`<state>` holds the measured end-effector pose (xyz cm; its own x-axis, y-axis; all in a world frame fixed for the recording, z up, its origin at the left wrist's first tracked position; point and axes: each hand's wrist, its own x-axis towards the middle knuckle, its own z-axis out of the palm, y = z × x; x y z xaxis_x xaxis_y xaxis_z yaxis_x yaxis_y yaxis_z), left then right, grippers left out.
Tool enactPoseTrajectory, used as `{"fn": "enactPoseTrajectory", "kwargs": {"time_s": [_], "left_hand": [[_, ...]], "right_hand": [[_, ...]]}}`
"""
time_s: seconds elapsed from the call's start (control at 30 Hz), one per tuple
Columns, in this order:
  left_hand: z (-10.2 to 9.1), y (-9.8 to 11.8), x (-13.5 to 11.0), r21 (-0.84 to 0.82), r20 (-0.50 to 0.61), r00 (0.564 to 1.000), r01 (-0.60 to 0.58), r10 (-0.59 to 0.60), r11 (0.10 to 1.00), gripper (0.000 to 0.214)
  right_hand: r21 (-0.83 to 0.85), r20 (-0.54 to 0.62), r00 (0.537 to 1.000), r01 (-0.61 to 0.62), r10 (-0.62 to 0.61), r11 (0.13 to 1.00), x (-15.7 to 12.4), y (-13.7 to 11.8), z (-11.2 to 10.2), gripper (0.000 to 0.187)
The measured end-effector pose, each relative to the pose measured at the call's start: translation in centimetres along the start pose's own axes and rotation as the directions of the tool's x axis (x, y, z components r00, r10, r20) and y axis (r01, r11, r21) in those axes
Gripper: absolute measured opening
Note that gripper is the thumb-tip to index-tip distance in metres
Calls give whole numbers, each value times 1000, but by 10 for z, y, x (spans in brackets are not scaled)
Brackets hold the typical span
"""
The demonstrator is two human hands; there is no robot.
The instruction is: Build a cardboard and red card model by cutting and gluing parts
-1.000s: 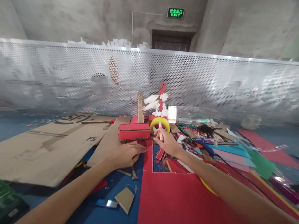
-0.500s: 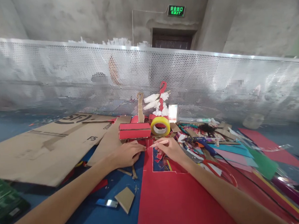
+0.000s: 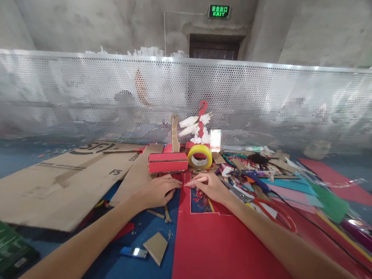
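A large red cardboard sheet (image 3: 221, 245) with a rectangular cut-out lies before me, a narrow strip of it running along the cut-out's left side. My left hand (image 3: 160, 191) lies palm down at that strip, fingers stretched towards it and fingertips on its left edge. In my right hand (image 3: 209, 184) a slim pale pencil (image 3: 191, 183) is pinched, its tip low over the strip near the left fingertips. Just beyond the hands stand a red cardboard box (image 3: 167, 163) and a roll of yellow tape (image 3: 200, 156).
Brown cardboard (image 3: 61, 182) covers the left side. At right lie scissors (image 3: 277, 207) with red handles, a blue glue gun (image 3: 257, 181) with its cable, and coloured sheets. A blue-handled cutter (image 3: 133, 252) and a cardboard scrap (image 3: 156, 247) lie in front. A perforated metal panel (image 3: 79, 95) stands behind.
My right hand and the pencil have shifted very slightly, with the pencil lying lower over the strip. The left hand stays in place at the edge.
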<state>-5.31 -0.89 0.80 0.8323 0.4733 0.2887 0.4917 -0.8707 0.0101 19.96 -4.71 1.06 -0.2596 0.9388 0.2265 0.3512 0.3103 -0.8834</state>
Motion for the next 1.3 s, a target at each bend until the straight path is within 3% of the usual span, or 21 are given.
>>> {"fn": "enactPoseTrajectory", "kwargs": {"time_s": [1.3], "left_hand": [[-5,4,2,-6,2,1000,3,-3,1000,38]], "right_hand": [[21,36,998,-44,43,999,-5,-1,0,19]]}}
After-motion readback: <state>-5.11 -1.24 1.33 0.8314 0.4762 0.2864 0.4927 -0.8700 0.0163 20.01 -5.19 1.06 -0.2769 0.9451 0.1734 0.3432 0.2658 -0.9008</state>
